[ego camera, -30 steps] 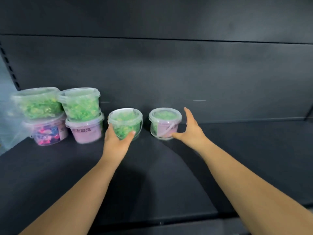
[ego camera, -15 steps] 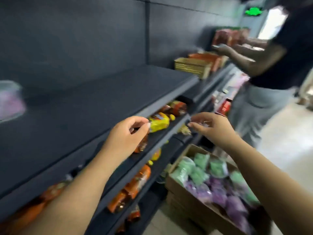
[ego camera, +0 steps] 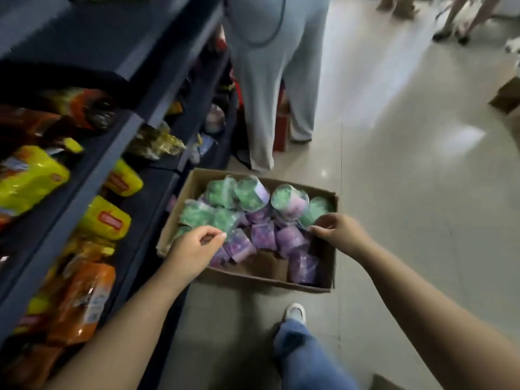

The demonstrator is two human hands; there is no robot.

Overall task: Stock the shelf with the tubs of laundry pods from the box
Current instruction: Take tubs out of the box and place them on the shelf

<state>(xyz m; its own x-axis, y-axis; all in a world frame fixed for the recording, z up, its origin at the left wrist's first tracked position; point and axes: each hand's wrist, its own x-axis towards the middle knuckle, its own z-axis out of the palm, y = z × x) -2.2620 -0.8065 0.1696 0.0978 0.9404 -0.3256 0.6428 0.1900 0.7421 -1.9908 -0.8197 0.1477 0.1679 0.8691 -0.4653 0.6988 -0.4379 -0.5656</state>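
Hands descending toward cardboard box (ego camera: pixel 254 273) on the floor beside the shelving (ego camera: pixel 92 170), neither one holding anything. Left hand (ego camera: pixel 194 249) hovering over the box's near-left corner, fingers loosely curled with thumb and forefinger almost meeting, closing on nothing. Right hand (ego camera: pixel 342 233) hanging over the right side of the box, fingers parted and pointing left, fingertips just at a green tub (ego camera: pixel 316 211) near the right wall (contact not resolvable through the blur). Tubs of laundry pods (ego camera: pixel 253 218) lying jumbled inside the box, green ones heaped toward the far side, purple ones (ego camera: pixel 291 240) toward the near side, most tipped on their sides with lids facing various ways, so no common long axis to align with. Nearest target for the left hand lying just ahead and to its right; nearest for the right hand lying directly under its fingertips, making the right hand the closer of the two to a grasp. Near portion of the box floor showing bare cardboard. Lower shelves carrying yellow and orange packets (ego camera: pixel 104 220); another person's legs (ego camera: pixel 270 80) standing beyond the box.
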